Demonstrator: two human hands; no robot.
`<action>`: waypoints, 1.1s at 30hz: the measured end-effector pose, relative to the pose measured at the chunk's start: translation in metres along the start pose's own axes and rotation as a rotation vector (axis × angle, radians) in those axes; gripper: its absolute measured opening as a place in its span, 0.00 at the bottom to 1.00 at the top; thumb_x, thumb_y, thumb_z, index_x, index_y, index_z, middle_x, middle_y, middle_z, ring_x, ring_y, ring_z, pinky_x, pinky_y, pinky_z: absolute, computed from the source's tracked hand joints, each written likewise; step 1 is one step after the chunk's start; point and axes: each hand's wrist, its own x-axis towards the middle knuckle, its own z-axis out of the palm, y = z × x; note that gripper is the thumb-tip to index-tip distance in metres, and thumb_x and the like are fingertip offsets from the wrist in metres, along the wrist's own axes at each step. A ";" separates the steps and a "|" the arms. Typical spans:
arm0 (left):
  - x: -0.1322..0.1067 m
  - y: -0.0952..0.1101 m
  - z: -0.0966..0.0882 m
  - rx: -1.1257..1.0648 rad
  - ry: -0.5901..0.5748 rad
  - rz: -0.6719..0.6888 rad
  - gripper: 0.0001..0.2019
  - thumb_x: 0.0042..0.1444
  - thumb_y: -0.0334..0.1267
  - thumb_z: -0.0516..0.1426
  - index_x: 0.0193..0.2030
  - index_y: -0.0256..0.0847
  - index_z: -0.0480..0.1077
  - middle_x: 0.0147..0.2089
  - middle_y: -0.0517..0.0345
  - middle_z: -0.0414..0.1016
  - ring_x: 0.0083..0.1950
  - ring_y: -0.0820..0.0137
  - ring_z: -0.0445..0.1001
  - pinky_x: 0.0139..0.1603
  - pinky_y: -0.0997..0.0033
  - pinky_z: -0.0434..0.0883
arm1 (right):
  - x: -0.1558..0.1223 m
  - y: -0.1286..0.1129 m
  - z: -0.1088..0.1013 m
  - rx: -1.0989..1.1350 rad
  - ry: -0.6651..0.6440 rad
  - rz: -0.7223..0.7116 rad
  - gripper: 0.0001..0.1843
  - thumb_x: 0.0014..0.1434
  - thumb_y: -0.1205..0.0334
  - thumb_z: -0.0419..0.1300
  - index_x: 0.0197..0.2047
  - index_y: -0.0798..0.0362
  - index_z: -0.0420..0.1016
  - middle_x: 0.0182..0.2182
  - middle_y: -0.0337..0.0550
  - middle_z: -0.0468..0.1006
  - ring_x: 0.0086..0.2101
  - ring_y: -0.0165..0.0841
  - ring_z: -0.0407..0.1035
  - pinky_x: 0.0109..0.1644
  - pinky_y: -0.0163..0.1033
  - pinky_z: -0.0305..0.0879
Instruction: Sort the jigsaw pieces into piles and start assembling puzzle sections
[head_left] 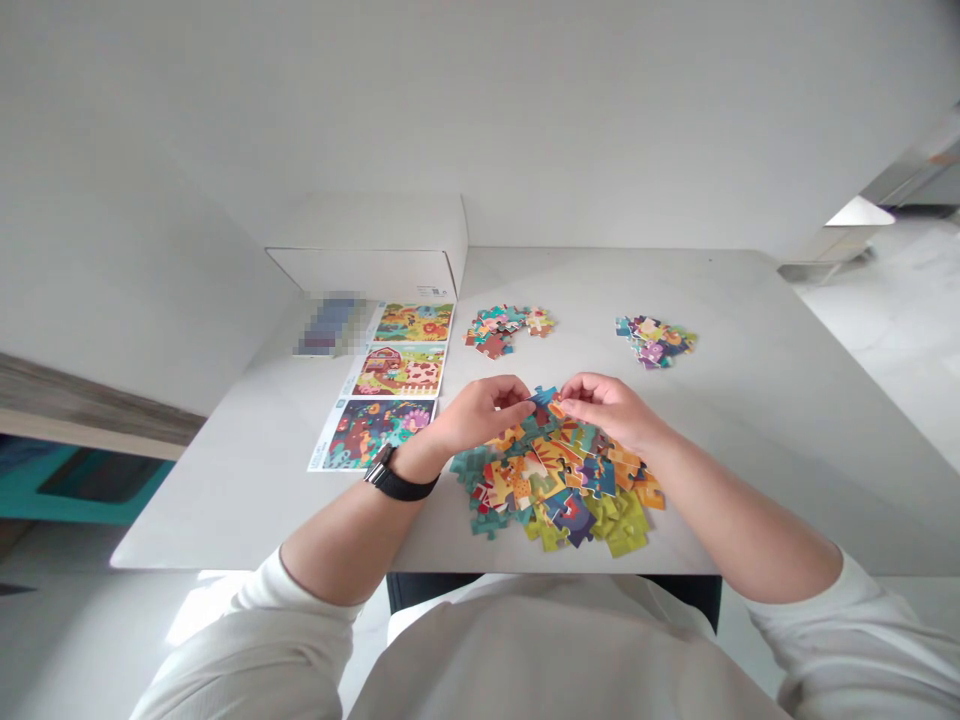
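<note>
At the far edge of a heap of jigsaw puzzle pieces (540, 480), my two hands are close together. My left hand (484, 410), with a black watch on its wrist, is closed in a pinch on a blue puzzle piece (543, 397). My right hand (607, 405) pinches a piece with orange on it (556, 409), right beside the blue one. Whether these two pieces touch or overlap, I cannot tell. Below my hands, the heap mixes yellow, orange, green, teal and dark blue pieces, many overlapping.
Behind my left hand lies a smaller pile of pieces (499, 328); another pile (656, 340) lies to the back right. A picture sheet with three scenes (401, 370) is on the left. A white box (367, 270) stands behind it, near a blurred-out item (328, 325).
</note>
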 end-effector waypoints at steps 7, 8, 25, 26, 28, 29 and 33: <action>0.028 -0.005 -0.020 -0.181 0.259 -0.165 0.15 0.59 0.50 0.68 0.36 0.40 0.75 0.34 0.56 0.78 0.29 0.74 0.75 0.22 0.78 0.67 | 0.003 0.006 -0.012 -0.071 0.109 -0.047 0.19 0.65 0.45 0.68 0.52 0.47 0.79 0.40 0.43 0.81 0.35 0.34 0.73 0.39 0.41 0.70; 0.037 -0.004 -0.026 -0.160 0.274 -0.204 0.14 0.59 0.48 0.69 0.36 0.40 0.76 0.35 0.56 0.78 0.28 0.75 0.74 0.22 0.78 0.67 | 0.004 0.007 -0.014 -0.084 0.120 -0.056 0.19 0.65 0.45 0.68 0.51 0.48 0.79 0.40 0.43 0.81 0.36 0.35 0.73 0.40 0.41 0.70; 0.024 -0.008 -0.051 0.448 0.189 -0.039 0.14 0.52 0.48 0.71 0.41 0.44 0.80 0.37 0.58 0.81 0.33 0.70 0.77 0.32 0.74 0.69 | 0.002 0.003 -0.016 -0.224 0.112 -0.067 0.14 0.65 0.48 0.66 0.48 0.48 0.81 0.39 0.44 0.84 0.39 0.37 0.76 0.43 0.42 0.71; 0.015 -0.010 -0.050 0.517 0.123 -0.021 0.16 0.51 0.49 0.72 0.41 0.44 0.81 0.38 0.57 0.81 0.35 0.68 0.77 0.34 0.73 0.70 | 0.002 0.003 -0.015 -0.233 0.108 -0.064 0.14 0.66 0.49 0.66 0.48 0.48 0.81 0.39 0.45 0.84 0.39 0.37 0.76 0.43 0.42 0.71; 0.003 -0.013 -0.046 0.607 -0.030 0.011 0.19 0.49 0.50 0.73 0.45 0.45 0.82 0.43 0.56 0.81 0.39 0.66 0.78 0.38 0.71 0.70 | 0.001 0.003 -0.014 -0.247 0.098 -0.067 0.14 0.66 0.49 0.66 0.48 0.48 0.82 0.40 0.45 0.85 0.39 0.38 0.76 0.43 0.42 0.71; 0.000 -0.014 -0.043 0.633 -0.098 0.028 0.20 0.50 0.49 0.73 0.48 0.46 0.82 0.45 0.56 0.81 0.40 0.66 0.78 0.40 0.70 0.70 | 0.001 0.004 -0.014 -0.253 0.092 -0.069 0.14 0.66 0.49 0.65 0.48 0.48 0.82 0.40 0.45 0.85 0.39 0.38 0.76 0.43 0.42 0.71; 0.000 -0.016 -0.035 0.707 -0.189 0.082 0.14 0.55 0.43 0.69 0.48 0.46 0.82 0.48 0.54 0.77 0.44 0.64 0.77 0.44 0.69 0.69 | 0.001 0.006 -0.015 -0.283 0.083 -0.062 0.15 0.67 0.47 0.64 0.48 0.48 0.82 0.40 0.45 0.85 0.36 0.37 0.75 0.40 0.41 0.69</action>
